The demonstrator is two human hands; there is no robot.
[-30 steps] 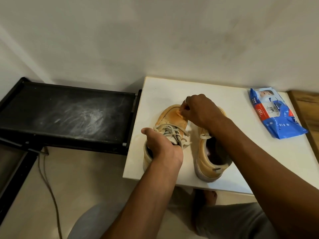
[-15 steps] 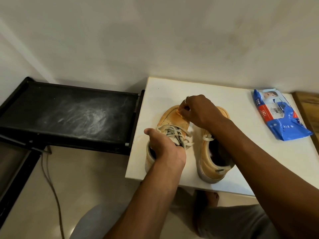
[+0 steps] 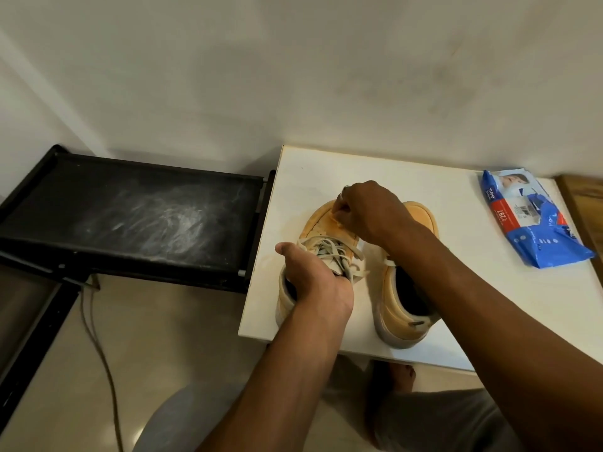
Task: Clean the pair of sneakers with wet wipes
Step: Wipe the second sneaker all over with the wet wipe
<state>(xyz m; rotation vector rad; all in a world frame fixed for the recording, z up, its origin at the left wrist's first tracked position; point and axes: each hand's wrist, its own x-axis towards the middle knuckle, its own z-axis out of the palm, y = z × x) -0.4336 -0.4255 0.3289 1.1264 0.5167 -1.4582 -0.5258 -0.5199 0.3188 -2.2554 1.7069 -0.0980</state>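
Wipes pack (image 3: pixel 535 223), "297" on red band

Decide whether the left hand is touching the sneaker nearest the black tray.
Touching. The head view shows the left hand gripping that sneaker at its opening, with the thumb on the outer side and the fingers curled over the collar.

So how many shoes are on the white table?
2. The left sneaker is at the left edge of the table, gripped by the left hand. The right sneaker stands beside it, partly hidden by the right hand holding a wipe.
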